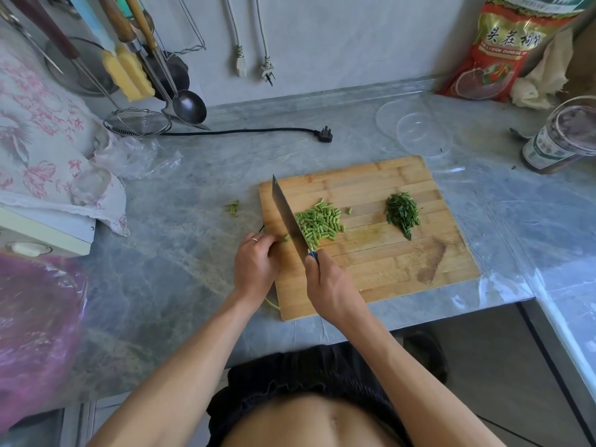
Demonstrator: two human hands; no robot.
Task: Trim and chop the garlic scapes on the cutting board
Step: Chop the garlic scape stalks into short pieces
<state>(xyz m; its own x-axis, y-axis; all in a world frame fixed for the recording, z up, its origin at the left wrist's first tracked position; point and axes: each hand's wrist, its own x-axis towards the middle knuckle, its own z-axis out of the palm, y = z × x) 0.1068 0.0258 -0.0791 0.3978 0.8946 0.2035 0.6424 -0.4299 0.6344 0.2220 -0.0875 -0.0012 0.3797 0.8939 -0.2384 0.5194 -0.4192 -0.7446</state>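
- Countertop (193, 201): grey marbled surface spanning the view; it carries every item listed below.
- Cutting board (387, 262): rectangular wooden board, lying flat near the counter's front edge, right of centre.
- Red bag (503, 50): printed packaging, leaning against the wall at the far right corner.
- Clear lid (416, 127): transparent round piece, lying flat on the counter behind the board.
- Right hand (329, 285): positioned over the board's near left area. Fingers are wrapped round the knife handle; the handle is almost entirely covered.
- Left hand (256, 262): positioned at the board's left edge, ring visible on one finger. Fingers are curled and bunched together, pinning the uncut garlic scapes (286, 237) against the board; only a short green end shows between the fingertips and the blade.
- Knife (287, 214): broad cleaver blade, seen nearly edge-on, tip pointing away from the person, set between the left hand and the chopped pile.
- Chopped scape pieces (319, 224): pale green short cylinders, heaped on the board just right of the blade and touching it.
- Dark green chopped pile (403, 212): finer cuttings, on the board, well apart from the pale pile to its right.
- Trimmed ends (232, 208): a few green scraps, on the counter just left of the board.
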